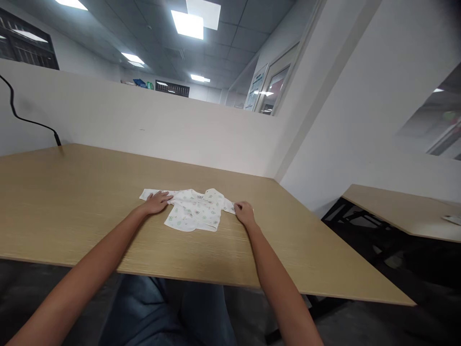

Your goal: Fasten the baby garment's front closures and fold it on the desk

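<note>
A small white baby shirt (194,210) with a green print lies spread flat on the wooden table (72,206), sleeves out to both sides. My left hand (157,201) rests flat on the left sleeve, fingers spread. My right hand (244,211) sits on the end of the right sleeve with its fingers curled on the fabric; whether it pinches the cloth is unclear.
A white partition wall (144,129) runs along the table's far edge. A black cable (32,122) hangs down at the far left corner. A second wooden table (403,211) stands to the right, with a gap of floor between.
</note>
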`<action>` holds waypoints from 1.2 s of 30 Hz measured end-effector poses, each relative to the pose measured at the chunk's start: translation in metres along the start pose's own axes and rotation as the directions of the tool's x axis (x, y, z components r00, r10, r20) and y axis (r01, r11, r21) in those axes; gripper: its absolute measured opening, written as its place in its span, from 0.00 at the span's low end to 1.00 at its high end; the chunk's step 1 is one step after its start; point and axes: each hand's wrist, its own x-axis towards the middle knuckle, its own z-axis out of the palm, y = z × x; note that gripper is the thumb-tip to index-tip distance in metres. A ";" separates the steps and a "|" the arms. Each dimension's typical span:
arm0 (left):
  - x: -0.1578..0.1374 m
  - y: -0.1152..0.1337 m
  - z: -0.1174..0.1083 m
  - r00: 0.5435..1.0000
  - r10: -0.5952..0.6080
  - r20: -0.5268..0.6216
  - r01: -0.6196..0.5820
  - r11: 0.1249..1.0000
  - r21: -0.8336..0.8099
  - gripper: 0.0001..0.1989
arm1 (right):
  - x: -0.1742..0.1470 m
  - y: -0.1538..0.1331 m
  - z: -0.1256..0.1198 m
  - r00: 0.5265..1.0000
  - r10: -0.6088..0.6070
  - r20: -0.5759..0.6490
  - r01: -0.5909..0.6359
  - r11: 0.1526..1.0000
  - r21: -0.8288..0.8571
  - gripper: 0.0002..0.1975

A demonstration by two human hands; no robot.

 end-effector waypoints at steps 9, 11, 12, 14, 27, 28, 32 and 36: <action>0.003 0.000 0.003 1.000 -0.013 0.007 0.013 1.000 -0.008 0.30 | -0.004 0.000 0.001 0.999 -0.003 0.036 0.004 0.999 -0.047 0.19; 0.006 -0.003 0.006 1.000 -0.012 0.000 0.012 1.000 -0.012 0.30 | -0.005 -0.001 0.002 0.999 0.005 0.051 -0.002 0.998 -0.059 0.19; 0.007 -0.004 0.007 1.000 -0.012 -0.002 0.012 1.000 -0.012 0.30 | -0.005 -0.002 0.002 0.998 0.012 0.056 -0.009 0.998 -0.064 0.20; 0.009 -0.007 0.010 1.000 -0.012 -0.010 0.012 1.000 -0.013 0.30 | -0.006 -0.004 0.003 0.998 0.030 0.063 -0.025 0.997 -0.073 0.20; 0.012 -0.010 0.014 1.000 -0.001 -0.014 0.001 1.000 -0.027 0.32 | -0.001 0.023 -0.018 0.964 0.265 -0.006 -0.265 0.964 -0.018 0.15; 0.012 -0.010 0.014 1.000 -0.002 -0.013 0.002 1.000 -0.023 0.32 | -0.001 0.025 -0.019 0.963 0.268 0.001 -0.268 0.963 -0.010 0.14; 0.012 -0.009 0.013 1.000 -0.008 -0.008 0.008 1.000 -0.027 0.31 | 0.001 0.030 -0.021 0.961 0.276 0.032 -0.277 0.961 0.015 0.13; 0.012 -0.008 0.012 1.000 -0.007 -0.006 0.007 0.999 -0.033 0.31 | 0.000 0.030 -0.021 0.960 0.280 0.028 -0.281 0.959 0.027 0.12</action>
